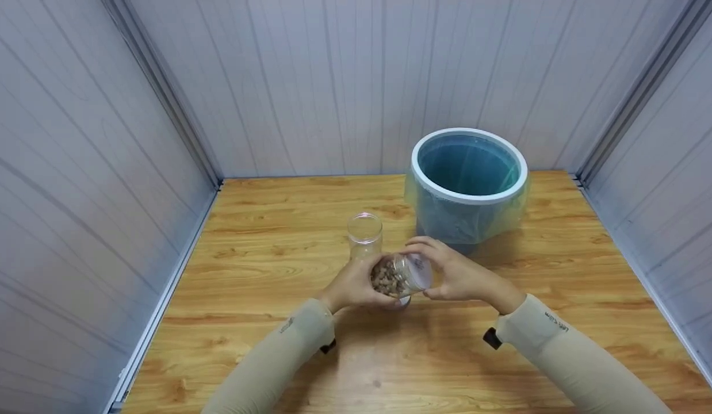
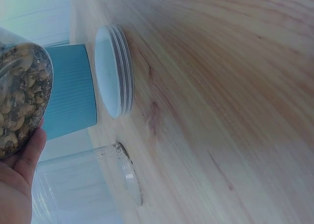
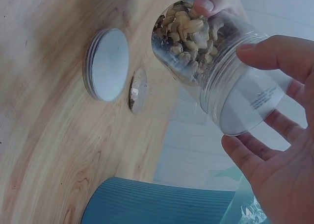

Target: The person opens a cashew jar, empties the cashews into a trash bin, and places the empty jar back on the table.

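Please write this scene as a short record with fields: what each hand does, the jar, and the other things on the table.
left hand: holds the bottom end of the jar
right hand: fingers around the mouth end of the jar
jar: clear, tilted on its side above the table, partly filled with nuts, no lid on it
lid: white, lies flat on the wooden table
empty jar: clear, upright, open, behind the hands
bin: blue, bag-lined, at the back right
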